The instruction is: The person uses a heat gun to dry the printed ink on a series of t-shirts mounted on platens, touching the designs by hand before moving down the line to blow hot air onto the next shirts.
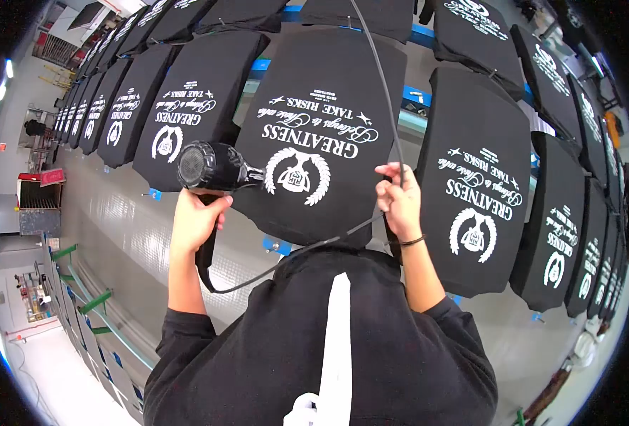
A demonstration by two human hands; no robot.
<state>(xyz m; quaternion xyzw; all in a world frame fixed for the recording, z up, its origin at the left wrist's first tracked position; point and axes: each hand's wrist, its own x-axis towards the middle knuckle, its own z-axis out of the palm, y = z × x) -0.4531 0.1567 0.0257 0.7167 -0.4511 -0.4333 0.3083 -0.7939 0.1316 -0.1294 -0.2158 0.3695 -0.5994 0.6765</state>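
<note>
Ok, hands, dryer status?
Left hand grips hair dryer, nozzle by wreath print on black shirt. Right hand at power cord. Cord in front of shirt.

We gripped black hair dryer (206,167) in left hand (198,221), nozzle (248,175) toward white print (297,175) on black shirt (318,67) before us. Our right hand (402,204), fingers part curled, touched cord (380,59). Similar shirts (485,121) lay both sides.

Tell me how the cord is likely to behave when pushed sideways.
The cord would probably flex rather than stay rigid: it curves below the dryer and bends again by the right hand. Being thin, it is likely light for its length. A hard push might tug the dryer, since they are attached.
</note>
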